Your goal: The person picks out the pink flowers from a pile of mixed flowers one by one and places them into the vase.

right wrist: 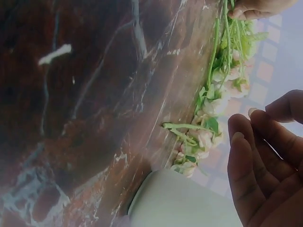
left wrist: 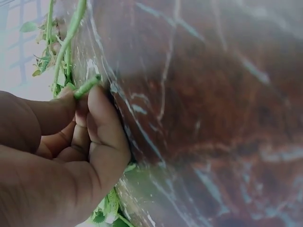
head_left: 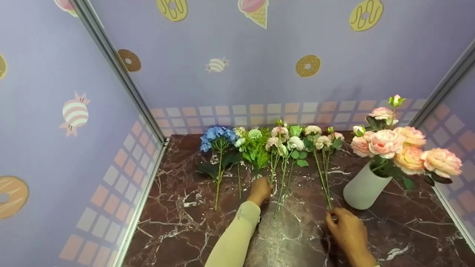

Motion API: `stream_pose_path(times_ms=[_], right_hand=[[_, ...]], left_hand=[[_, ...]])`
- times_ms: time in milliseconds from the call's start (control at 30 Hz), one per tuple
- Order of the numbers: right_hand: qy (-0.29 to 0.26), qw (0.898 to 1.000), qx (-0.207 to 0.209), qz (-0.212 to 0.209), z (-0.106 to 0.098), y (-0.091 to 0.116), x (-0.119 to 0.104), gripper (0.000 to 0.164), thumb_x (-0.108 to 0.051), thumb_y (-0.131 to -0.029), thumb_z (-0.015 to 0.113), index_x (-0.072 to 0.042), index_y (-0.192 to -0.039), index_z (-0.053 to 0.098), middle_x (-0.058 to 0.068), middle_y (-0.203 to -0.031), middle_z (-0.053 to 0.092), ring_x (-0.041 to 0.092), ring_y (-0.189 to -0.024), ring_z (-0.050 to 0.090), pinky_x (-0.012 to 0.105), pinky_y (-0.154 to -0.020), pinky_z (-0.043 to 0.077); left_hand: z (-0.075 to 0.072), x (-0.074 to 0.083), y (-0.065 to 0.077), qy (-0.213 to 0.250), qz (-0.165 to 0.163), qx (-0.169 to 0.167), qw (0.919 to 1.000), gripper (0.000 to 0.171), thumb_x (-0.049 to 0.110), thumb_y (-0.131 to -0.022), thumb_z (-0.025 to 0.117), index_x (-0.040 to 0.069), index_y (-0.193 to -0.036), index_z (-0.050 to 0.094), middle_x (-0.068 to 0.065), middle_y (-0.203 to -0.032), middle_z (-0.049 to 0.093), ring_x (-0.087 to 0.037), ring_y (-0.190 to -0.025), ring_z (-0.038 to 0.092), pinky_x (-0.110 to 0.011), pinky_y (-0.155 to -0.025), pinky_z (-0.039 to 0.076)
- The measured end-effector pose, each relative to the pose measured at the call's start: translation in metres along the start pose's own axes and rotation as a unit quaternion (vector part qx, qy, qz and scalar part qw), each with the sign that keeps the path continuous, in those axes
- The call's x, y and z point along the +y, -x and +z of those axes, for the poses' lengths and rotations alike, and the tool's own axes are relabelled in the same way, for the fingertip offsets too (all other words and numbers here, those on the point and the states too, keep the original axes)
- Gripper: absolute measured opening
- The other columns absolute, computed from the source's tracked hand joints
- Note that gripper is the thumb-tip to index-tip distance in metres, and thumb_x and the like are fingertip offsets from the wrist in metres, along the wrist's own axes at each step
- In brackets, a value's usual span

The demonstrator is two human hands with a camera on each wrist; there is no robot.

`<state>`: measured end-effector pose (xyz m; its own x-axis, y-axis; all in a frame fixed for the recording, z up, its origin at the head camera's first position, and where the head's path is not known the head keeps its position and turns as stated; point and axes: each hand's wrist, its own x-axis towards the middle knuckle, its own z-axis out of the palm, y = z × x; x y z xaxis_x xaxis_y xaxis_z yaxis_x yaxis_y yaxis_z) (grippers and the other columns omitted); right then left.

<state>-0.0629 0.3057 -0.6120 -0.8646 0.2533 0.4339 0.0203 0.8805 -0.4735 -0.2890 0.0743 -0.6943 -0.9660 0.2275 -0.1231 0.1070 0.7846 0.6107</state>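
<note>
My left hand pinches a green stem near its cut end, between thumb and index finger. That hand is beside the leafy green bunch and the pale pink roses; which of them the stem belongs to, I cannot tell. My right hand has loosely bent fingers with nothing between them in the right wrist view. It hovers close to the stem ends of the pink flowers lying on the marble-patterned table.
A white vase holding large pink and peach blooms stands on the right. To the left lies a blue hydrangea. White flowers lie mid-row. Purple patterned panels wall the table at the back and sides.
</note>
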Motion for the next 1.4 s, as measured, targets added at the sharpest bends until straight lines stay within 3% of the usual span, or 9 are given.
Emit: stream_pose_path(times_ms=[267, 467, 633, 700, 833, 900, 1067, 1167, 1400], right_hand=[[0.0, 1.0, -0.01, 0.0, -0.004, -0.003, -0.002, 0.009, -0.005, -0.09, 0.085, -0.008, -0.085, 0.079, 0.009, -0.083, 0.08, 0.034, -0.07, 0.078, 0.057, -0.058, 0.061], [-0.005, 1.0, -0.021, 0.004, -0.006, -0.007, -0.005, 0.006, -0.005, -0.091, 0.085, -0.009, -0.088, 0.081, 0.008, -0.083, 0.08, 0.031, -0.07, 0.078, 0.054, -0.059, 0.062], [-0.01, 1.0, -0.018, -0.003, -0.011, -0.013, -0.009, 0.005, -0.005, -0.092, 0.085, -0.008, -0.091, 0.082, 0.009, -0.085, 0.082, 0.03, -0.071, 0.078, 0.054, -0.062, 0.063], [-0.019, 1.0, -0.02, -0.005, -0.013, -0.016, -0.013, 0.004, -0.006, -0.093, 0.086, -0.007, -0.093, 0.082, 0.01, -0.087, 0.083, 0.03, -0.073, 0.08, 0.055, -0.064, 0.064], [-0.044, 0.998, -0.037, 0.003, -0.017, -0.026, -0.024, 0.005, -0.009, -0.096, 0.086, -0.008, -0.101, 0.084, 0.009, -0.091, 0.085, 0.029, -0.077, 0.081, 0.052, -0.068, 0.065], [-0.062, 0.996, -0.057, 0.014, -0.02, -0.032, -0.031, 0.008, -0.01, -0.099, 0.085, -0.009, -0.106, 0.085, 0.009, -0.093, 0.086, 0.028, -0.08, 0.081, 0.049, -0.071, 0.066], [-0.116, 0.985, -0.112, 0.055, -0.025, -0.048, -0.046, 0.021, -0.016, -0.106, 0.081, -0.008, -0.125, 0.082, 0.014, -0.109, 0.088, 0.029, -0.09, 0.084, 0.04, -0.078, 0.067], [-0.145, 0.977, -0.133, 0.079, -0.029, -0.057, -0.052, 0.031, -0.023, -0.11, 0.078, -0.007, -0.136, 0.078, 0.016, -0.12, 0.087, 0.029, -0.097, 0.084, 0.034, -0.08, 0.065], [-0.227, 0.952, -0.157, 0.133, -0.037, -0.067, -0.063, 0.043, -0.033, -0.114, 0.073, -0.009, -0.149, 0.071, 0.019, -0.135, 0.082, 0.025, -0.104, 0.083, 0.023, -0.079, 0.063]], left_hand=[[-0.005, -0.006, 0.005, 0.075, 0.004, -0.009, 0.9972, 0.036, 0.023, -0.109, 0.079, 0.021, -0.079, 0.058, 0.009, -0.075, 0.055, -0.011, -0.068, 0.052, -0.027, -0.062, 0.043], [0.001, -0.01, 0.022, 0.09, 0.05, 0.048, 0.9935, 0.018, 0.018, -0.104, 0.083, 0.015, -0.089, 0.074, 0.007, -0.08, 0.07, -0.005, -0.069, 0.058, -0.025, -0.066, 0.051], [0.0, 0.0, 0.054, 0.141, 0.082, 0.062, 0.9846, 0.009, 0.01, -0.103, 0.082, 0.012, -0.096, 0.077, 0.003, -0.082, 0.074, -0.006, -0.062, 0.066, -0.025, -0.058, 0.058], [-0.009, 0.012, 0.074, 0.184, 0.088, 0.05, 0.9778, 0.006, 0.008, -0.103, 0.082, 0.008, -0.099, 0.077, 0.0, -0.087, 0.076, -0.009, -0.061, 0.068, -0.025, -0.055, 0.059], [-0.029, 0.035, 0.112, 0.249, 0.079, 0.023, 0.9651, 0.006, 0.007, -0.102, 0.082, 0.004, -0.107, 0.081, -0.006, -0.1, 0.082, -0.007, -0.069, 0.07, -0.024, -0.06, 0.063], [-0.034, 0.042, 0.125, 0.258, 0.077, 0.013, 0.9628, 0.01, 0.009, -0.102, 0.083, 0.005, -0.111, 0.084, -0.008, -0.105, 0.085, -0.003, -0.075, 0.069, -0.023, -0.069, 0.064], [-0.029, 0.048, 0.145, 0.28, 0.107, 0.002, 0.9542, 0.011, 0.009, -0.1, 0.086, 0.005, -0.11, 0.088, -0.01, -0.101, 0.088, 0.003, -0.077, 0.069, -0.018, -0.074, 0.062], [-0.027, 0.053, 0.154, 0.299, 0.122, -0.007, 0.9465, 0.007, 0.007, -0.098, 0.088, 0.004, -0.104, 0.089, -0.011, -0.095, 0.088, 0.005, -0.073, 0.068, -0.016, -0.07, 0.06], [-0.028, 0.064, 0.168, 0.331, 0.106, -0.056, 0.9359, 0.006, 0.009, -0.1, 0.088, 0.004, -0.102, 0.089, -0.007, -0.09, 0.087, 0.006, -0.069, 0.067, -0.014, -0.064, 0.056]])
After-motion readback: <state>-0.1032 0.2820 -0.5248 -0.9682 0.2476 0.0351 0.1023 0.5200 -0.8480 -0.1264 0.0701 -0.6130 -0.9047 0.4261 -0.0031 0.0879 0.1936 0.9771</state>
